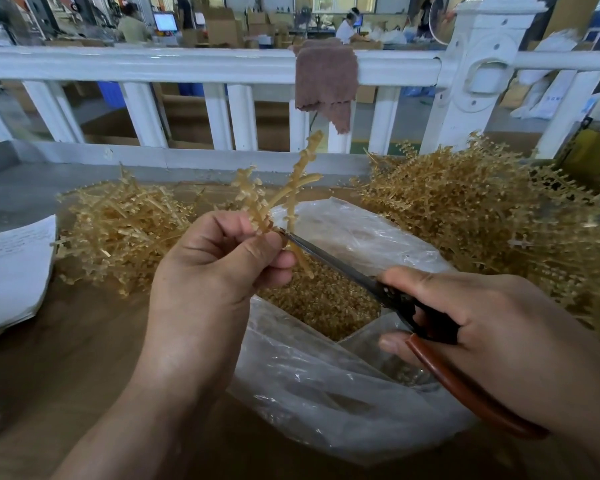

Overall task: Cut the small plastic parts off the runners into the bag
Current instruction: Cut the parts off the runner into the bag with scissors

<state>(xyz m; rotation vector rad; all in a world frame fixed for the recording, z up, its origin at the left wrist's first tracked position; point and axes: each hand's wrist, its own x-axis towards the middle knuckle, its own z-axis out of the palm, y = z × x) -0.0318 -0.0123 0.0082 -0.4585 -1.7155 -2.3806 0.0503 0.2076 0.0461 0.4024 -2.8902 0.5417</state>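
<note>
Head view: the left hand (219,258) pinches a tan branched runner (293,188) between thumb and curled fingers, holding it upright above the far edge of the open mouth of the clear plastic bag (326,393). One branch hangs down over the bag's contents. The right hand (482,317) grips the red-brown handles of the scissors (329,261), fingers wrapped around them. The blade tip meets the runner just beside the left thumb; whether the blades are parted or closed at the tip cannot be told. The bag lies on the brown table (84,341), between the two arms, and already holds a layer of cut parts (326,303). A pile of runners (122,230) lies to the left of the bag and a larger runner heap (482,209) to the right. A stack of paper sheets (14,271) lies at the left table edge, and a brown cloth (326,84) hangs on the white railing (153,64) beyond.

Hazards from this position:

- The cutting point is touching or nearly touching the left fingertips, so a closing stroke or a slip along the smooth runner could nick the thumb.
- A part severed under tension may spring past the bag's rim onto the table or into either pile, because the upper branches stand beyond the mouth.
- The slack bag wall may fold inward and narrow the opening.
</note>
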